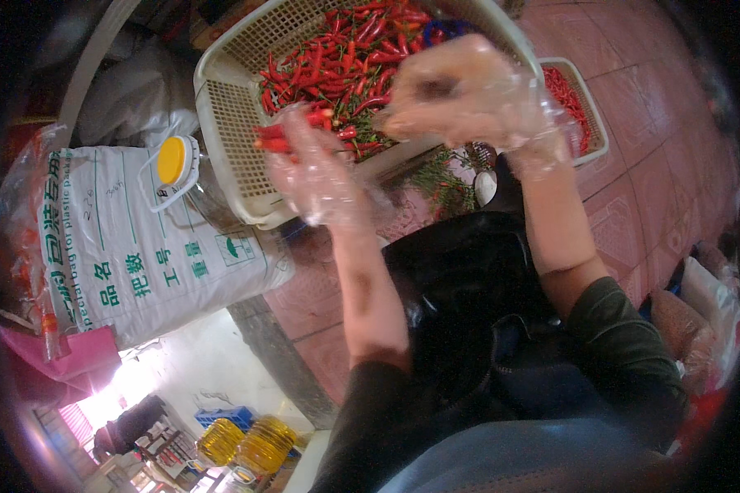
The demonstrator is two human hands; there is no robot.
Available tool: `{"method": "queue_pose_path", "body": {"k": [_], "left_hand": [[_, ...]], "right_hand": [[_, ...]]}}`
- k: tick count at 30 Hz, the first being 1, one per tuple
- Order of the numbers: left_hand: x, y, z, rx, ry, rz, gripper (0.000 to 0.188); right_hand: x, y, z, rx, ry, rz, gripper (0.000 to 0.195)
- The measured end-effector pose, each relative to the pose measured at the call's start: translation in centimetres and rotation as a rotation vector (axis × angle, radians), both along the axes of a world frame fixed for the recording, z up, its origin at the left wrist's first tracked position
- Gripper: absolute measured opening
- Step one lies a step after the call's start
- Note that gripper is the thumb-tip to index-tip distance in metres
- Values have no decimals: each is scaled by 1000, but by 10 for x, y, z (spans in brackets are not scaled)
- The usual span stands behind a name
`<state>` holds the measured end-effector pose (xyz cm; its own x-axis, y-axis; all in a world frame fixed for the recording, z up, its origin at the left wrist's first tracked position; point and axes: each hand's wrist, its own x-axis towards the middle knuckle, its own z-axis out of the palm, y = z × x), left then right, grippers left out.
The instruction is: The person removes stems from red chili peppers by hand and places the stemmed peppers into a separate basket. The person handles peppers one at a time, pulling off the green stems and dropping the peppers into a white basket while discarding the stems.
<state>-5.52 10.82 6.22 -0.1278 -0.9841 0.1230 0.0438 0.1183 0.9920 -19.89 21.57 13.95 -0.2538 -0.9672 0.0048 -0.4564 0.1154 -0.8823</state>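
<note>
A pale plastic crate (227, 132) with lattice walls holds many red chili peppers (327, 65) and some green stems. Over its near left part, my left hand (314, 169), in a clear plastic glove, grips a few red chilies (277, 138) between thumb and fingers. My right hand (459, 92), gloved likewise, is raised over the crate's right side with its fingers curled. Motion blurs it, so whether anything is pinched there cannot be told. A blue item (441, 31) lies partly hidden behind it among the chilies.
Right of the crate, a smaller basket (603, 138) of red chilies stands on pink floor tiles (629, 105). Green stems (441, 179) lie below the crate's near edge. At left are a printed white woven sack (160, 265) and a yellow-capped jug (171, 160). Plastic bags (690, 320) lie at right.
</note>
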Motion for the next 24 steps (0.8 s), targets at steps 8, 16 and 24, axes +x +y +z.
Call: {"method": "queue_pose_path", "body": {"k": [8, 16, 24], "left_hand": [[-4, -8, -5, 405, 412, -75, 22], [-11, -3, -8, 272, 231, -96, 19], [1, -7, -8, 149, 149, -102, 19]], "right_hand": [[-5, -14, -38, -174, 97, 123, 40], [21, -28, -42, -216, 194, 73, 33], [11, -26, -43, -246, 231, 82, 19]]}}
